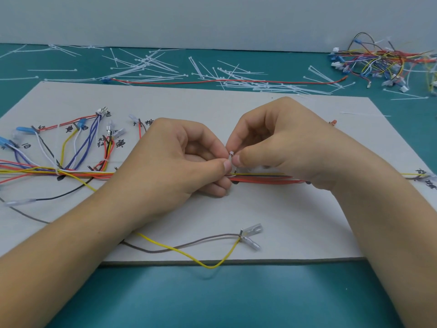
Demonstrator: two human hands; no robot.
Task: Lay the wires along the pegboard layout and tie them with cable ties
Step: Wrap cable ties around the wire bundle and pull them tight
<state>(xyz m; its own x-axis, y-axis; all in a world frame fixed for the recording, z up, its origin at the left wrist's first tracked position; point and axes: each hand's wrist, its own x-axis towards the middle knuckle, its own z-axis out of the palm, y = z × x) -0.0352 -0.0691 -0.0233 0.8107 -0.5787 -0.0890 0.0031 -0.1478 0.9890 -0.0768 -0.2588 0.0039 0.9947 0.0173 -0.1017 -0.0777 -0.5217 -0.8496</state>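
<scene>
Both hands met over the wire bundle (262,178) on the layout board (295,221) — left hand (179,157) and right hand (276,140) each pinched the white cable tie (230,159).

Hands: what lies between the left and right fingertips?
In the head view, a white cable tie, pinched by the left hand and right hand above the wire bundle.

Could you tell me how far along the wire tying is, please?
Done: the bundle lies along the board, tied at left. In hand: left hand and right hand pinch a tie at the bundle's middle. Remaining: yellow wire and brown wire in front look untied.
</scene>
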